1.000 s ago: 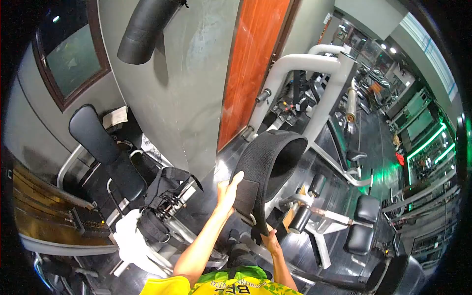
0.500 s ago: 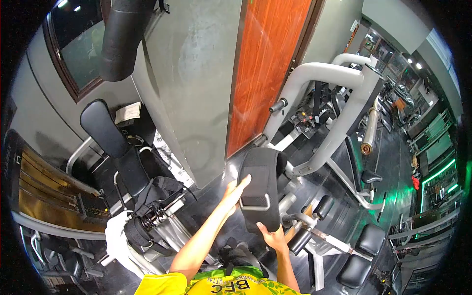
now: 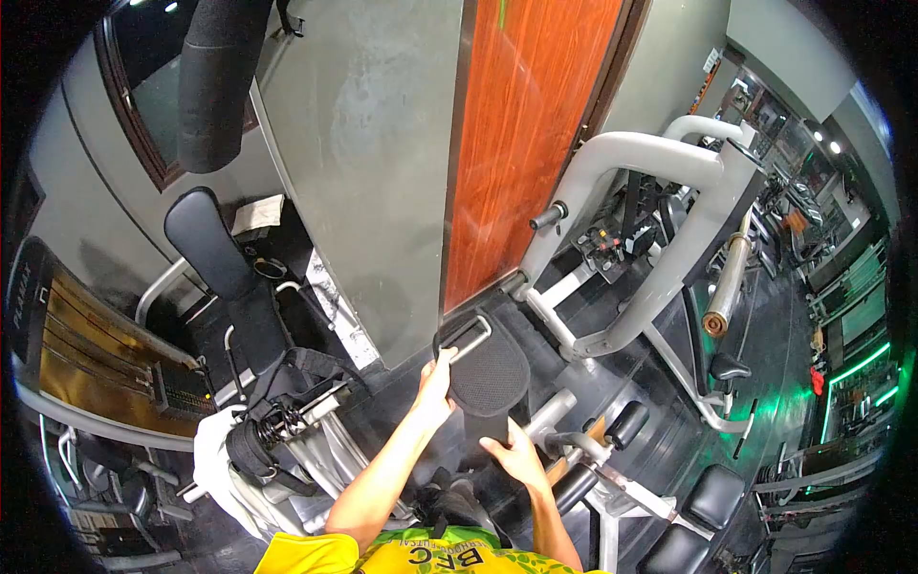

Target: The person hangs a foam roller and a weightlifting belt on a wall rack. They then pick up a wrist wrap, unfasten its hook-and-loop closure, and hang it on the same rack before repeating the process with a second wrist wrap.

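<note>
A wide black belt (image 3: 490,378) with a metal buckle bar (image 3: 471,342) is held up in front of my body. My left hand (image 3: 435,387) grips its left side beside the buckle. Lower down, my right hand (image 3: 514,453) holds the narrower black part of the belt between thumb and fingers. The rounded, textured panel of the belt faces up. Parts of the fingers of both hands are hidden behind it.
A grey-white machine frame (image 3: 626,158) rises at the right, with black pads (image 3: 703,507) below it. At the left are a black seat (image 3: 206,239), a white towel (image 3: 218,459) and a weight stack (image 3: 182,387). A black padded cylinder (image 3: 222,86) hangs upper left.
The belt has turned, so its buckle has gone from the lower part to the top and the rounded panel now shows. My left hand has shifted slightly left. The view has moved a little.
</note>
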`<state>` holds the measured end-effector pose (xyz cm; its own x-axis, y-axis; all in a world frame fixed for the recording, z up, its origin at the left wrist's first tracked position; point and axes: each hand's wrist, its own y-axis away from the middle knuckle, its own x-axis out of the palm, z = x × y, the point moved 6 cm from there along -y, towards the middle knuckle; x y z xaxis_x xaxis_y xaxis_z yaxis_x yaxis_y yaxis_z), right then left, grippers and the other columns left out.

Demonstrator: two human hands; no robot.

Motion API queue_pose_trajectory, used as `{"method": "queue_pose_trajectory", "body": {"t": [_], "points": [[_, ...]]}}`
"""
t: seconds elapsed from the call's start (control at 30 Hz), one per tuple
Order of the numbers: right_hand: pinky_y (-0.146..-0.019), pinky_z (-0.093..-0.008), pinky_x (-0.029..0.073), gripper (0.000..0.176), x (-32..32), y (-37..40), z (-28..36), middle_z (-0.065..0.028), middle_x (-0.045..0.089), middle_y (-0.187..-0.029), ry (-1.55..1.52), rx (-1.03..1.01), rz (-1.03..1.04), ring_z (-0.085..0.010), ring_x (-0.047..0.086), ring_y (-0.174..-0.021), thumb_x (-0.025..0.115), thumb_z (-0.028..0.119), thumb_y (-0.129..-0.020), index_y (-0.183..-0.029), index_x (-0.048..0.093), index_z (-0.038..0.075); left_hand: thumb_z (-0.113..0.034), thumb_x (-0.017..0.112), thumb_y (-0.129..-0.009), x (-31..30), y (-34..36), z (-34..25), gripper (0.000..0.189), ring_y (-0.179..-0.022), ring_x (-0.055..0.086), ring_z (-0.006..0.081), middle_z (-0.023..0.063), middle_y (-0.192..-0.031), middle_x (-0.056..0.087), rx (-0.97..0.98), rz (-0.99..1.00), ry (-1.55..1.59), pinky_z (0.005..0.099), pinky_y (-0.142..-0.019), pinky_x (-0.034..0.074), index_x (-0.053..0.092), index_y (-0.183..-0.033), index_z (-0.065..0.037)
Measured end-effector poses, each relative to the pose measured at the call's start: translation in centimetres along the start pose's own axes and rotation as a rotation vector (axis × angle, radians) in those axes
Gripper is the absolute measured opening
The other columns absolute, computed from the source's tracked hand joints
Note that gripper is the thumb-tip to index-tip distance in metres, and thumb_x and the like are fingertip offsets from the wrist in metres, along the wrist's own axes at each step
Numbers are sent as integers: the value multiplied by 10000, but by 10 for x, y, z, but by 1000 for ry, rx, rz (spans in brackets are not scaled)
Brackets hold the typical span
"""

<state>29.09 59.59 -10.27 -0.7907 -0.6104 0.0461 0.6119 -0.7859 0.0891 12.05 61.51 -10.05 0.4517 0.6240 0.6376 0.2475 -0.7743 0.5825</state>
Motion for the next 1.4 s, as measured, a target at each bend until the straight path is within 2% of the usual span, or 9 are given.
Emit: {"method": "queue_pose_trajectory", "body": {"t": [0.17, 0.3, 0.7, 0.9, 1.03, 1.1, 1.2, 1.33, 1.4], "points": [[-784, -299, 455, 326, -28, 11, -15, -61, 647, -1020, 35, 141, -134, -135, 567, -901, 630, 78, -848, -1145, 547, -29, -226, 614, -874, 5, 3, 22, 276, -876, 623, 185, 97, -992, 636, 58, 68, -158, 322, -747, 530, 588, -1053, -18], [-811, -309, 456, 231, -36, -5, -2, -58, 631, -1013, 227, -110, -121, -151, 553, -924, 600, 9, -820, -1050, 599, -14, -162, 641, -856, 12, 9, 27, 292, -885, 626, 204, 104, -991, 631, 1, 130, -136, 348, -773, 536, 563, -1093, -11], [-982, -333, 399, 539, -18, 16, -40, -120, 566, -1217, 27, 173, 225, -175, 528, -1101, 701, 143, -825, -1277, 451, -6, -239, 595, -881, 6, -5, -14, 289, -798, 650, 177, 96, -951, 651, 88, 111, -49, 316, -694, 568, 572, -1051, -7], [-802, -307, 485, 668, -50, 59, -67, -75, 610, -1063, 692, 380, 270, -155, 590, -899, 689, 93, -820, -1389, 337, 67, -294, 655, -829, 0, -30, -32, 427, -923, 614, 211, 127, -1061, 580, 171, -23, -57, 368, -727, 553, 464, -1112, -37], [-682, -234, 404, 635, -63, 87, 28, 17, 531, -838, -80, 337, 140, -76, 479, -751, 700, 35, -787, -1343, 405, 113, -266, 636, -853, 1, -33, -65, 342, -892, 626, 197, 92, -1007, 618, 278, 49, -61, 353, -717, 560, 530, -1105, -61], [-696, -217, 413, 373, -93, 94, 58, -23, 588, -912, 9, 14, -42, -83, 511, -787, 697, 78, -789, -1145, 584, 74, -267, 627, -866, -4, -39, -70, 325, -846, 641, 205, 91, -996, 622, 265, 95, -159, 362, -667, 577, 534, -1104, -66], [-794, -249, 406, 99, -104, 78, 103, -54, 623, -879, -44, -67, -50, -129, 556, -828, 660, 105, -773, -819, 646, 18, -288, 598, -888, 1, -28, -67, 383, -899, 641, 225, 112, -1076, 615, 194, 132, -365, 433, -711, 567, 510, -1181, -58], [-827, -298, 416, 398, -100, 40, 143, -99, 644, -895, 11, -235, -85, -193, 583, -857, 549, 348, -796, -895, 644, -26, -313, 601, -890, -1, -30, -63, 387, -948, 634, 258, 93, -1111, 617, -25, 286, -314, 516, -753, 543, 529, -1196, -88], [-830, -327, 447, 476, -81, 32, 152, -167, 654, -988, -422, -290, -98, -224, 600, -874, 544, 336, -817, -1062, 595, -70, -320, 603, -888, -6, -29, -66, 384, -977, 625, 258, 83, -1116, 619, -82, 299, -293, 547, -777, 524, 543, -1189, -90]]}}
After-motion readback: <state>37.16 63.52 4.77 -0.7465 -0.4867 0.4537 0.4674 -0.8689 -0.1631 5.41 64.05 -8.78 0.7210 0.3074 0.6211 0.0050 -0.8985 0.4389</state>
